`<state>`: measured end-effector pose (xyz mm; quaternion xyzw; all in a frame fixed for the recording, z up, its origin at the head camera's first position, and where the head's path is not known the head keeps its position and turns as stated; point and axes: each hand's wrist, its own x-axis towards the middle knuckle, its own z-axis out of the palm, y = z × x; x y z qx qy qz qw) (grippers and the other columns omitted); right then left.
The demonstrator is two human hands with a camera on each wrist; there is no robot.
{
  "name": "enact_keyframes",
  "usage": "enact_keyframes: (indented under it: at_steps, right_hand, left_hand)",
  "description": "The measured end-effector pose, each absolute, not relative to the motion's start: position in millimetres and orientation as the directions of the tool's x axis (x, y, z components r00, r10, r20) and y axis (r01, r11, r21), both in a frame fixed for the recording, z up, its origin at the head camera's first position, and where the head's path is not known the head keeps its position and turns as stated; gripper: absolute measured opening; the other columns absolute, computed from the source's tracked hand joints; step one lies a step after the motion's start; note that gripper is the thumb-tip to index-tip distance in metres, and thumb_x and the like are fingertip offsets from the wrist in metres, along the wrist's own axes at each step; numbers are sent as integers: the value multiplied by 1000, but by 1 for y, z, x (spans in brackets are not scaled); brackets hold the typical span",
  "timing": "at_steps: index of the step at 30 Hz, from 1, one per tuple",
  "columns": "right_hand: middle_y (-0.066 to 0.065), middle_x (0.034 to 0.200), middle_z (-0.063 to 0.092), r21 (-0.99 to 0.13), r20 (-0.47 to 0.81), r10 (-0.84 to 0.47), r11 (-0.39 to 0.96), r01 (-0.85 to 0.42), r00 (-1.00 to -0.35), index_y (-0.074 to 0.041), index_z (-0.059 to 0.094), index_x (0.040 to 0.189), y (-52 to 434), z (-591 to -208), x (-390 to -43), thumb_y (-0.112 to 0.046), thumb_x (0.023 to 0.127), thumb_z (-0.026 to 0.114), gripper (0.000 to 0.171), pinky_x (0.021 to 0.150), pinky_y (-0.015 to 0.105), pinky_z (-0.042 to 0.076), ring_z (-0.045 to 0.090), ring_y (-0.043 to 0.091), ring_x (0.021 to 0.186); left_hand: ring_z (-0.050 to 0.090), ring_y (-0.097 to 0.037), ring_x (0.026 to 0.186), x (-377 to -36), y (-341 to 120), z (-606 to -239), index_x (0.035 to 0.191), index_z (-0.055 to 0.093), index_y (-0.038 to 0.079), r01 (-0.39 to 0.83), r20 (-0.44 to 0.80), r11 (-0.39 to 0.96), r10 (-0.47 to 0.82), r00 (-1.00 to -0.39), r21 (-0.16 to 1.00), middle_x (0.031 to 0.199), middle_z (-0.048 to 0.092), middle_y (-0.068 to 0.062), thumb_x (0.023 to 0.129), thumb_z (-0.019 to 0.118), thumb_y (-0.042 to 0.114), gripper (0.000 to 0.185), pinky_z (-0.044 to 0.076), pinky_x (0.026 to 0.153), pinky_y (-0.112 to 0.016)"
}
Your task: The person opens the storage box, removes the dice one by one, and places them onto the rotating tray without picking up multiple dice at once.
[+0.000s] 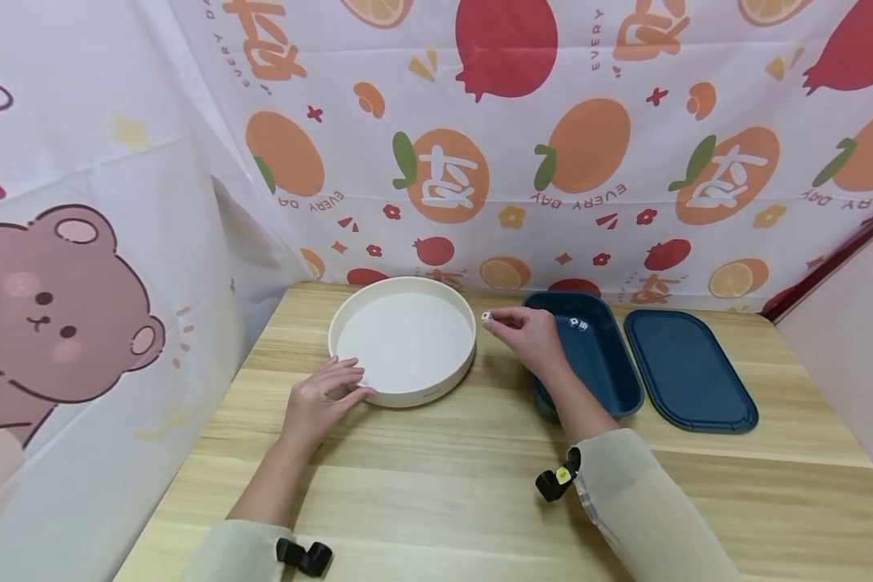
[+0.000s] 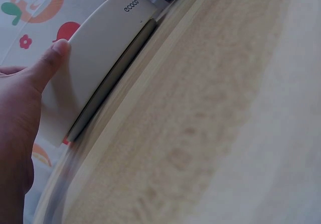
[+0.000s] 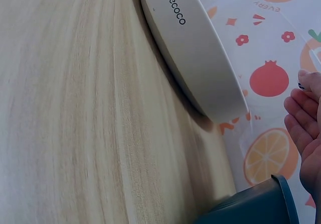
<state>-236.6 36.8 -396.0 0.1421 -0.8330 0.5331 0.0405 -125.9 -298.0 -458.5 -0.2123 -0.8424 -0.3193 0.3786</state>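
My right hand [image 1: 529, 335] pinches a small white die [image 1: 487, 317] at its fingertips, just right of the round white tray [image 1: 349, 320] and above the blue box [image 1: 618, 380], where two more dice [image 1: 578, 324] lie. My left hand [image 1: 322, 400] rests straight fingers against the tray's near wall. A blue lid [image 1: 687, 372] lies beside the box. All sits on a pale wooden table [image 1: 444, 485], walled by fruit-print curtains [image 1: 589, 145] and a bear-print sheet [image 1: 58, 307].
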Motion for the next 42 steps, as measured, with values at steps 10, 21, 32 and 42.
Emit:
enact_keyframes:
  at_steps: [10,21,32,42]
  right_hand:
    - [4,97,77,-879,221,-225,377,-294,-949,-12,78,102,27,-399,-236,-32,86,78,25,79,31,65,73,16,90]
    - [4,97,77,-889,232,-258,336,-313,-938,-11,78,102,2,-404,-229,-27,86,78,22,79,26,64,72,15,88]
    - [2,97,77,-847,240,-334,387,-364,-912,-11,78,104,-36,-410,-225,-25,86,78,22,76,22,64,72,12,85]
    - [3,105,76,-739,176,-421,541,-402,-890,-12,77,107,-58,-420,-224,-27,89,75,24,87,29,62,71,17,98]
  left_hand:
    - [73,-31,93,-123,-298,-456,88,78,-1,597,776,710,115,-621,373,90,77,-12,56,93,8,37,52,104,-42]
    - [73,-30,95,-124,-297,-457,88,78,1,592,754,700,117,-646,399,90,77,-11,58,93,9,34,52,105,-42]
    - [73,-32,92,-126,-294,-454,87,78,1,607,770,692,117,-627,390,88,77,-13,58,92,7,33,52,105,-41]
    - [73,-31,93,-124,-297,-455,87,77,-2,600,772,707,120,-624,375,88,77,-12,57,92,9,35,52,103,-43]
